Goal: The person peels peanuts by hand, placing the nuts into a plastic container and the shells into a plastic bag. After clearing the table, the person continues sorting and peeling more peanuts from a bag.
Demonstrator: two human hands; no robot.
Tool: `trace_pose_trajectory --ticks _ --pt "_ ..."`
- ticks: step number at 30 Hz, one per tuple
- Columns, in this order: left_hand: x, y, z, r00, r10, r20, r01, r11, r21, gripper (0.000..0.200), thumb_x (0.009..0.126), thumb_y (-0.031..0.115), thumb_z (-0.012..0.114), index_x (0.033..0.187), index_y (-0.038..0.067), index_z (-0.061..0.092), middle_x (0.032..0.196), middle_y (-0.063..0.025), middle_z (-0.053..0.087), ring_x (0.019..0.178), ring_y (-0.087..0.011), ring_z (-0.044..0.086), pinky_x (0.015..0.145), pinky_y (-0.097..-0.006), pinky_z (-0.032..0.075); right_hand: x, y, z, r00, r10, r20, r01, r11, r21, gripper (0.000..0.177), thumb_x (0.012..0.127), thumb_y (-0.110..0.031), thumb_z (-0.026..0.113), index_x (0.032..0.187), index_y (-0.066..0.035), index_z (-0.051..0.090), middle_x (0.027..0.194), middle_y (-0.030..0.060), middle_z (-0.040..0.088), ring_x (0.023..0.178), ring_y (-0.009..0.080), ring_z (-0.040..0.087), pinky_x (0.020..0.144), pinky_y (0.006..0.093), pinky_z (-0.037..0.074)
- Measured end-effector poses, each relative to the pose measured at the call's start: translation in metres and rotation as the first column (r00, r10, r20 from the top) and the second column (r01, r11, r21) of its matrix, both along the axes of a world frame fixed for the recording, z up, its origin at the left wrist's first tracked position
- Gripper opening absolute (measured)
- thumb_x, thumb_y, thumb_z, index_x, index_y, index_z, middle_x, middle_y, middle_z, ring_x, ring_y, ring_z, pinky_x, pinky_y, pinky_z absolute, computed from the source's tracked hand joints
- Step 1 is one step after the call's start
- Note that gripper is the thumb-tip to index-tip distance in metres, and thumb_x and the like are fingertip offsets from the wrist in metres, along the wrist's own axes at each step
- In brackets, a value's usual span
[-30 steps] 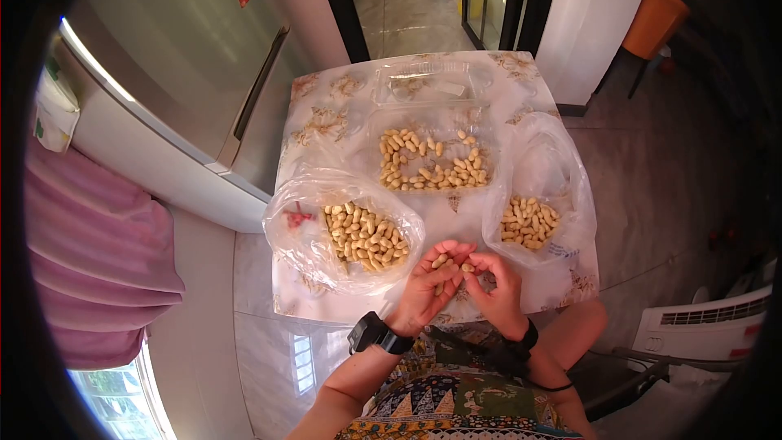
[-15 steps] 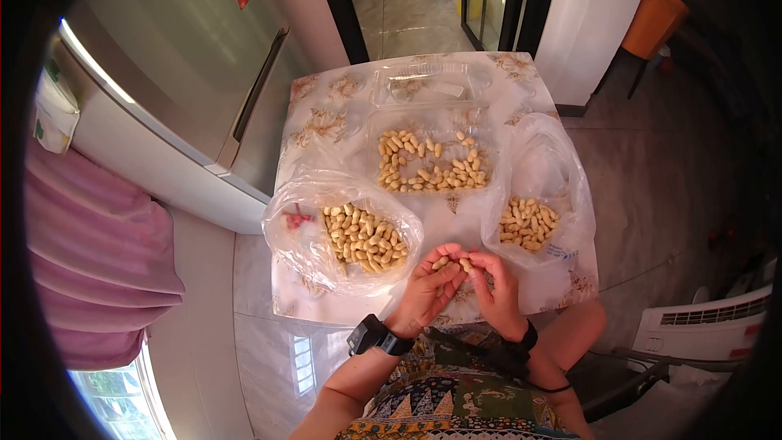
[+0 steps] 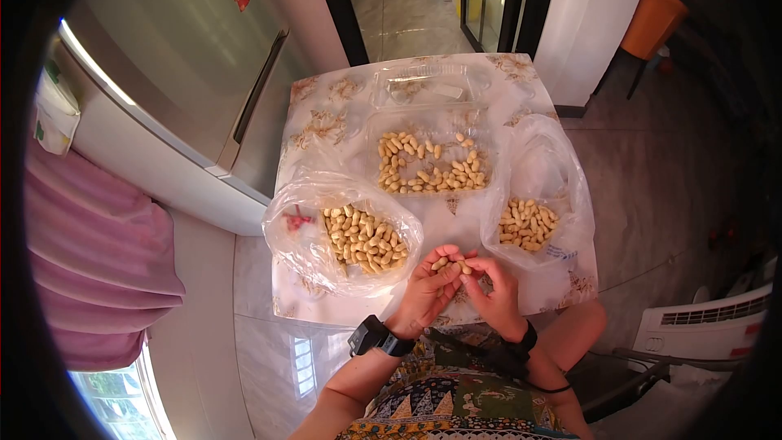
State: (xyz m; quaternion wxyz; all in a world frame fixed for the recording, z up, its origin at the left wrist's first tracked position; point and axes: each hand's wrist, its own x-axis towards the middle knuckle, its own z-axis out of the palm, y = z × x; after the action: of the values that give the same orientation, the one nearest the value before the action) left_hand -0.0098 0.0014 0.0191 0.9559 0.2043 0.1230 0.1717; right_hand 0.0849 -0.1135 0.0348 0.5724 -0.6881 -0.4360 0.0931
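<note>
Near the table's front edge, my left hand (image 3: 425,292) is closed with a peanut (image 3: 441,263) between its thumb and fingers. Close against it, my right hand (image 3: 495,297) pinches another peanut (image 3: 465,267) at its fingertips. Both peanuts look unshelled, and the fingers partly cover them. To the left of my hands lies a clear plastic bag (image 3: 291,244) with a large heap of peanuts (image 3: 364,240). A second plastic bag (image 3: 538,147), with a smaller heap of peanuts (image 3: 528,224), lies to the right. Beyond my hands, a clear plastic tray (image 3: 383,124) holds scattered peanuts (image 3: 452,175).
The clear lid (image 3: 423,85) lies open behind the tray. All this stands on a table with a flowered cover (image 3: 318,124). A refrigerator (image 3: 187,49) is on the left, a doorway behind. An orange stool (image 3: 654,23) and a white appliance (image 3: 700,330) are on the right.
My right thumb and fingertips have shifted slightly around the peanut they pinch. My left hand stays nearly still. The bags and tray have not moved.
</note>
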Motion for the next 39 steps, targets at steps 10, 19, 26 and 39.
trace_pose_trajectory --ticks 10,19,26,39 --pt "-0.001 0.001 0.003 0.999 0.018 -0.026 -0.019 0.999 -0.049 0.019 0.096 0.001 0.051 0.115 0.002 0.053 0.112 -0.0070 0.057 0.121 -0.0225 0.053 0.102 -0.0333 0.047 0.000 0.000 0.002 0.998 -0.027 -0.058 0.026 1.000 -0.016 0.015 0.093 -0.008 0.059 0.105 0.001 0.060 0.090 0.0104 0.067 0.077 0.0172 0.066 0.070 0.0288 0.051" --pt "0.000 0.003 -0.003 1.000 0.011 -0.026 -0.014 0.997 -0.082 0.019 0.101 0.014 0.048 0.115 0.004 0.055 0.110 -0.0075 0.061 0.111 -0.0196 0.058 0.097 -0.0314 0.048 0.000 -0.002 -0.001 0.989 -0.011 -0.145 0.002 0.998 -0.058 0.017 0.094 -0.011 0.059 0.108 0.000 0.060 0.093 0.0132 0.068 0.078 0.0220 0.066 0.069 0.0313 0.051" --pt "0.000 0.004 -0.005 1.000 0.009 0.010 -0.008 0.990 -0.138 0.029 0.102 0.028 0.044 0.113 0.004 0.054 0.112 -0.0097 0.062 0.120 -0.0249 0.054 0.103 -0.0363 0.043 -0.002 -0.001 -0.002 0.998 -0.067 -0.004 0.067 0.997 0.036 0.015 0.093 -0.006 0.061 0.106 0.001 0.061 0.091 0.0090 0.068 0.076 0.0142 0.065 0.069 0.0262 0.051" --pt "0.003 -0.011 -0.010 0.976 0.121 0.181 -0.110 0.991 -0.070 0.039 0.103 0.038 0.037 0.118 0.004 0.052 0.115 -0.0099 0.060 0.118 -0.0242 0.053 0.102 -0.0354 0.043 -0.023 0.053 0.058 0.953 0.127 0.276 -0.158 0.983 0.094 0.025 0.081 -0.002 0.070 0.105 -0.003 0.064 0.088 0.0074 0.068 0.073 0.0212 0.064 0.063 0.0298 0.051"
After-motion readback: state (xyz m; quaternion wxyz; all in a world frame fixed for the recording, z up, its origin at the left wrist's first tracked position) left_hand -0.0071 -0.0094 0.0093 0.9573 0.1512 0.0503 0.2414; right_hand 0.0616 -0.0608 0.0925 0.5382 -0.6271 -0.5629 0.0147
